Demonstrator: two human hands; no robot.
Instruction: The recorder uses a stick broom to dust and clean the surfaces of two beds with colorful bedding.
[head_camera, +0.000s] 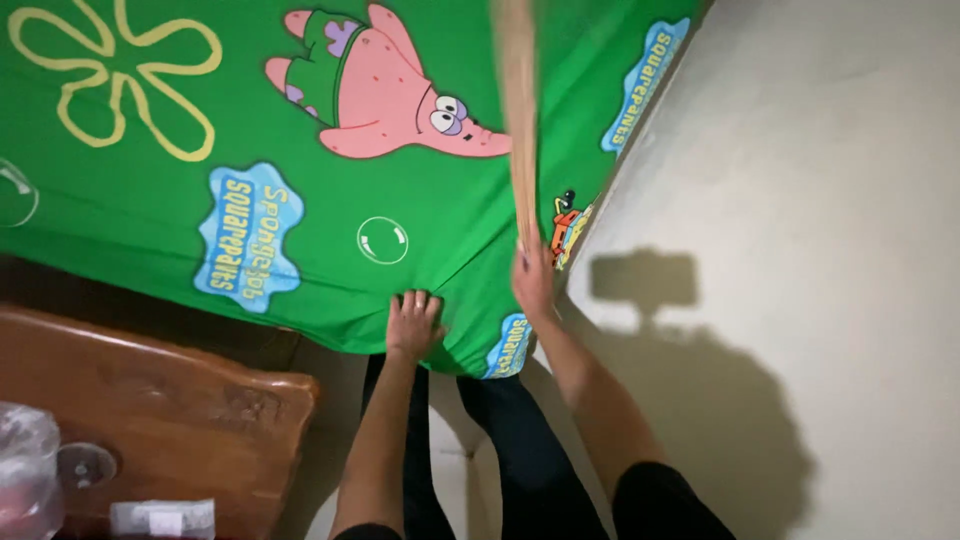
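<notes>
A green bed sheet (180, 200) printed with a pink cartoon starfish, yellow flower outlines, bubbles and blue patches covers a mattress. My left hand (413, 322) presses flat on the sheet's lower edge near the mattress corner, fingers spread. My right hand (533, 280) grips the lower end of a long pale wooden stick (518, 120), which runs upward over the sheet, blurred from motion. My dark trouser legs (520, 450) show below.
A pale wall (800, 200) borders the bed on the right, with my shadow on it. A brown wooden furniture piece (180, 400) stands lower left, with clear plastic wrapping (25, 470) and a small white packet (160, 517) on it.
</notes>
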